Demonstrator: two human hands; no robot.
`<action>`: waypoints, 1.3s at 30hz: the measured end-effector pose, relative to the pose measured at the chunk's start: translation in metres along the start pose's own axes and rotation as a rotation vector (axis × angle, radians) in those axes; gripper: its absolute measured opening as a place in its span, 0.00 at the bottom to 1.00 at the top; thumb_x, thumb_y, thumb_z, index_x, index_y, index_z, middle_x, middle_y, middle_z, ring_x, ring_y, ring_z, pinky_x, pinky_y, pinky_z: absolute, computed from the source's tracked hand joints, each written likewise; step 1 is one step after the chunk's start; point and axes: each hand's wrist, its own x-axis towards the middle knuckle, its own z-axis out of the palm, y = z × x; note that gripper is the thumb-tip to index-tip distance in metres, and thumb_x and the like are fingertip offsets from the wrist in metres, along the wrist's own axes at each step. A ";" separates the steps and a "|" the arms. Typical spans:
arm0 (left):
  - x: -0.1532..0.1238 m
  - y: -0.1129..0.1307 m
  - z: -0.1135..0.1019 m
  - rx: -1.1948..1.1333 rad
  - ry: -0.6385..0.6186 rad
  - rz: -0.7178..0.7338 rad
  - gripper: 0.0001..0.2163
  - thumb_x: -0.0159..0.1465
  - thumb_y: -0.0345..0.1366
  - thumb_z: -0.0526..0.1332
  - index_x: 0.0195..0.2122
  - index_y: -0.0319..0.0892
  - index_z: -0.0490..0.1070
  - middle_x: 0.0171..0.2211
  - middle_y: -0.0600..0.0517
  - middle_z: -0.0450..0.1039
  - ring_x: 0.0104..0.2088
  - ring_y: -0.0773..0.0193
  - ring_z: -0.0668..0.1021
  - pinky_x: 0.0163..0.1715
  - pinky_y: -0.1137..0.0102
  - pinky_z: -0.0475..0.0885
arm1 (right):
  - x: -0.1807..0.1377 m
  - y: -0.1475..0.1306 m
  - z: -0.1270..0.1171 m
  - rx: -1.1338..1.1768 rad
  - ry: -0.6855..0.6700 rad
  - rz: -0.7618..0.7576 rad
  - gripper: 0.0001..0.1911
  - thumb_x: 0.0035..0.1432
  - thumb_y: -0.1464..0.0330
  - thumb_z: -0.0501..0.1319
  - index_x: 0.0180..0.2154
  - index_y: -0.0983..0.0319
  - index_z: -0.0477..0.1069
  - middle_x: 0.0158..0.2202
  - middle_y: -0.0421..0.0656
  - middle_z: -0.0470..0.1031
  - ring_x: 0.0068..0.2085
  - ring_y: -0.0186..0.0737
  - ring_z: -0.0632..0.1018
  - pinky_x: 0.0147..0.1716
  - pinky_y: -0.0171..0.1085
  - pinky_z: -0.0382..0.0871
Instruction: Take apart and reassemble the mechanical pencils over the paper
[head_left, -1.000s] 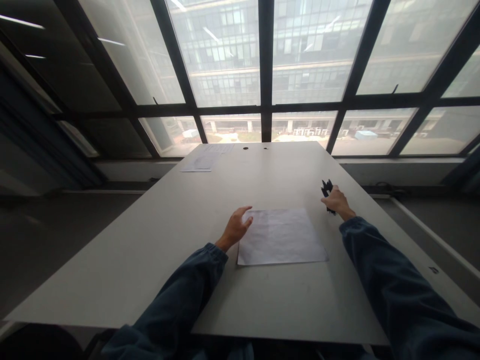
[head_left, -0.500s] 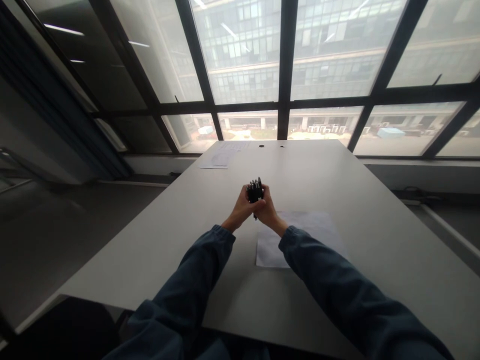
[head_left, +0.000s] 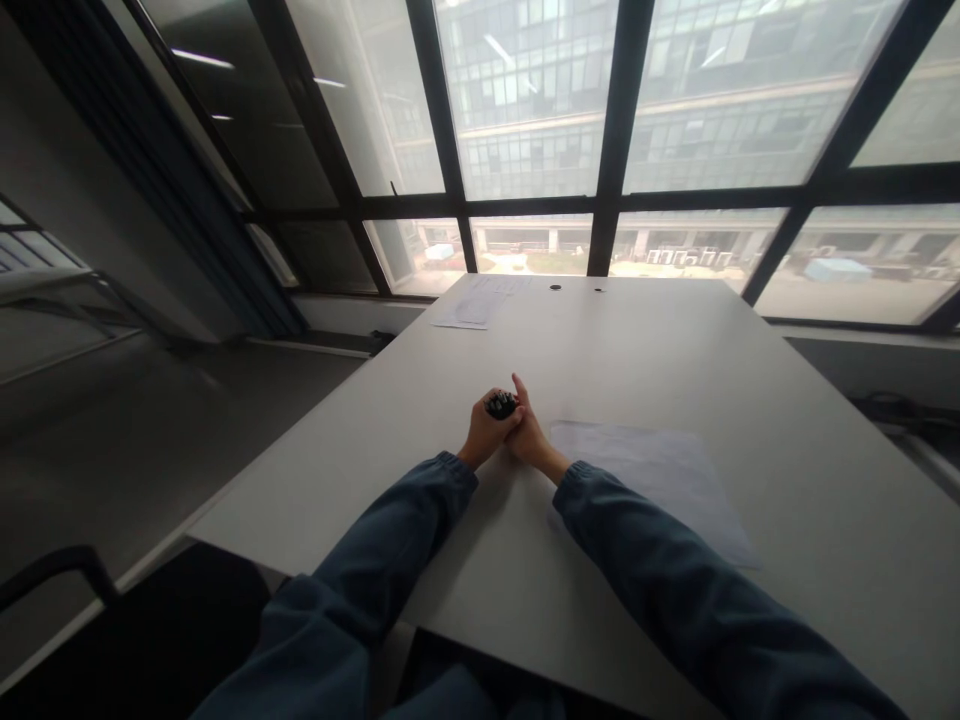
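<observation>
A tight bundle of black pens [head_left: 500, 404] is held above the table, their ends facing up; their lower parts are hidden by my hands. My left hand [head_left: 486, 428] is closed around the bundle, its thumb lying across toward the right. Pressed against the bundle's right side is my right hand [head_left: 531, 435], with a finger stretched up and away; its other fingers are mostly hidden. Just right of my hands, a sheet of white paper [head_left: 652, 470] lies flat, partly under my right sleeve.
The white table [head_left: 360, 480] reaches toward the large windows. Printed papers [head_left: 466, 310] lie at its far left, close to a dark round cable hole [head_left: 556, 287]. A black chair [head_left: 150, 630] stands at the lower left, and a dark blue curtain [head_left: 172, 180] hangs beyond.
My hands have lowered slightly, and the bundle has tipped so that more of its ends face me. A right-hand finger has straightened. The view has turned to the left.
</observation>
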 end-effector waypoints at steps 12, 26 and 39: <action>0.028 -0.019 -0.016 -0.087 0.211 -0.268 0.12 0.56 0.41 0.63 0.35 0.37 0.73 0.24 0.50 0.75 0.24 0.64 0.77 0.23 0.72 0.72 | -0.007 -0.042 0.011 -0.659 -0.091 0.255 0.51 0.45 0.72 0.64 0.67 0.64 0.43 0.59 0.56 0.61 0.59 0.51 0.66 0.57 0.49 0.62; 0.069 -0.055 -0.033 1.017 -0.389 -0.414 0.22 0.56 0.41 0.60 0.50 0.37 0.67 0.42 0.37 0.76 0.45 0.45 0.78 0.41 0.61 0.71 | -0.063 -0.126 0.030 -0.996 -0.320 0.126 0.21 0.55 0.64 0.62 0.51 0.62 0.66 0.52 0.53 0.66 0.54 0.55 0.66 0.49 0.51 0.66; 0.059 -0.064 -0.006 1.123 -0.235 -0.297 0.35 0.63 0.49 0.53 0.66 0.31 0.51 0.57 0.28 0.61 0.55 0.33 0.65 0.50 0.44 0.63 | -0.109 -0.105 -0.104 -1.260 -0.140 0.303 0.28 0.63 0.62 0.57 0.61 0.66 0.61 0.65 0.58 0.56 0.67 0.58 0.54 0.62 0.55 0.50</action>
